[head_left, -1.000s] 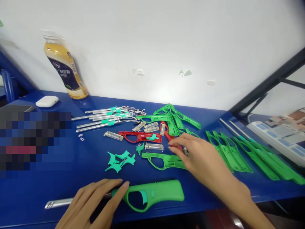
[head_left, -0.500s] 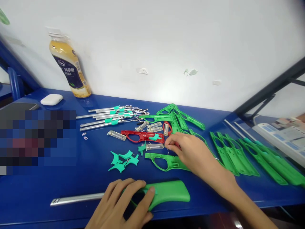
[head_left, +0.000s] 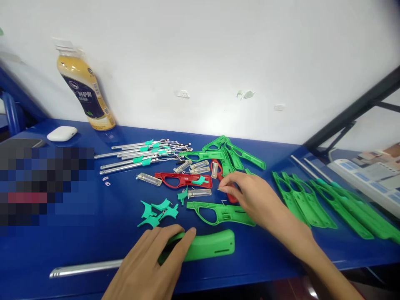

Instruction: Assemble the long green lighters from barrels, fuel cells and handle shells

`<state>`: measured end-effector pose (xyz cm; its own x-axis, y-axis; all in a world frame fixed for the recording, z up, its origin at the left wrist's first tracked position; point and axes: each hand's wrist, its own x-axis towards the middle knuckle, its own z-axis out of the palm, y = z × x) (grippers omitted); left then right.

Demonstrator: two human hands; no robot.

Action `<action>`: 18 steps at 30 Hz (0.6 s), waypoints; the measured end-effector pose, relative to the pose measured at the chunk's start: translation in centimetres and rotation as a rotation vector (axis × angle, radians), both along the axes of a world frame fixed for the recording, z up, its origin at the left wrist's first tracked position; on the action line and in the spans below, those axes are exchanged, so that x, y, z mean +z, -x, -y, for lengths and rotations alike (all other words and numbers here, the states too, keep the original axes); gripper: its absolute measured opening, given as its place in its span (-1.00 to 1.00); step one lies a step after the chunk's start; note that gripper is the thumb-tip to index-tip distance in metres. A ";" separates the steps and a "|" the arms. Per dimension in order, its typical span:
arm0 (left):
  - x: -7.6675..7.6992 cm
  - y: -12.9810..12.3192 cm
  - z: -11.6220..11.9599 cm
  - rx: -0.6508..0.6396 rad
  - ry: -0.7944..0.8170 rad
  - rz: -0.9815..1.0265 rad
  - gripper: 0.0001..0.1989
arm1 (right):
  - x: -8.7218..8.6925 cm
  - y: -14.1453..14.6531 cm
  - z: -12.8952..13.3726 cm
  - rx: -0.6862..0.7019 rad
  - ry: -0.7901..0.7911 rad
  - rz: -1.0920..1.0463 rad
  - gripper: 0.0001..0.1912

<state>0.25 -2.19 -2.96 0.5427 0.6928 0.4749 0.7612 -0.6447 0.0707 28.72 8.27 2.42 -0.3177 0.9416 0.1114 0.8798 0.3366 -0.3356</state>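
My left hand is wrapped over a green lighter whose metal tube points left along the table's front edge. Beyond it, my right hand pinches a tiny part between thumb and forefinger; what it is cannot be made out. Just left of those fingertips lies a clear fuel tank, with a teal trigger beside it. An open green handle half rests below my right hand. Behind is a red handle half with a teal piece on it.
Several teal triggers lie left of centre. Metal tubes with wires are behind them, near a bottle and a white case. Green handles lie at the right. More clear tanks and green halves stand mid-table.
The green lighter under my left hand has turned, now showing its slotted end. My right hand has lifted slightly from the clear tank, and a red part shows beneath it. The view has shifted a little.
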 end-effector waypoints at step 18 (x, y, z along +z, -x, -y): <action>0.8 -0.2 -0.4 -0.014 0.006 -0.017 -0.49 | 1.6 0.3 2.5 0.034 0.022 -0.121 -0.82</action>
<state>0.49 -1.77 -2.14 0.5602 0.6878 0.4616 0.7532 -0.6549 0.0618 28.43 5.78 4.05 -0.3346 0.9333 0.1306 0.8207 0.3567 -0.4463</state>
